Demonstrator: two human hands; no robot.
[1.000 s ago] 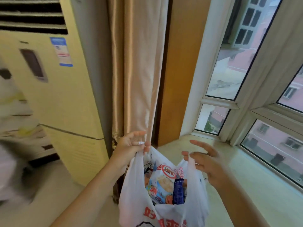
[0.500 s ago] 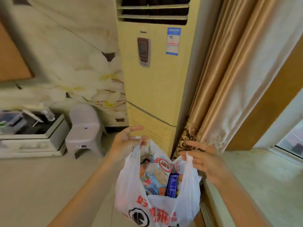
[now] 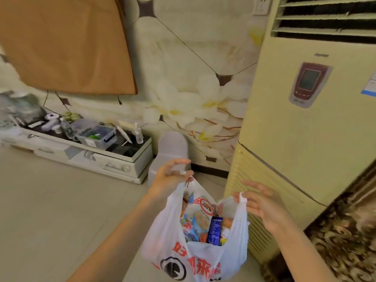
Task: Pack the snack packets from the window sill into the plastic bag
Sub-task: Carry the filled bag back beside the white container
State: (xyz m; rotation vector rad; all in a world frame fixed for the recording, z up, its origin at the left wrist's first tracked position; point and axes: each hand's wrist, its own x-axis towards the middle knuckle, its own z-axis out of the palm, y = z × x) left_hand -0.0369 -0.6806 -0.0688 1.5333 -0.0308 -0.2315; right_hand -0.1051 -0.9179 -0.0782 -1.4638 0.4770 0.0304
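White plastic bag (image 3: 195, 259) of snack packets (image 3: 200, 222), handles pinched by left hand (image 3: 169, 177), right hand (image 3: 259, 202)

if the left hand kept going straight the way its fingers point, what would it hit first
Probably the pale plastic stool. The left hand, pinching the plastic bag handle, points its fingers up and right in the picture, towards the stool and flowered wall behind. Depth is unclear.

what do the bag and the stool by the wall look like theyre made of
Bag: thin white plastic film, slightly see-through, creased and sagging, red print on the front. Each hand, left and right, pinches a handle. Stool: probably moulded plastic, pale grey, matte, with rounded corners; blur leaves it open.
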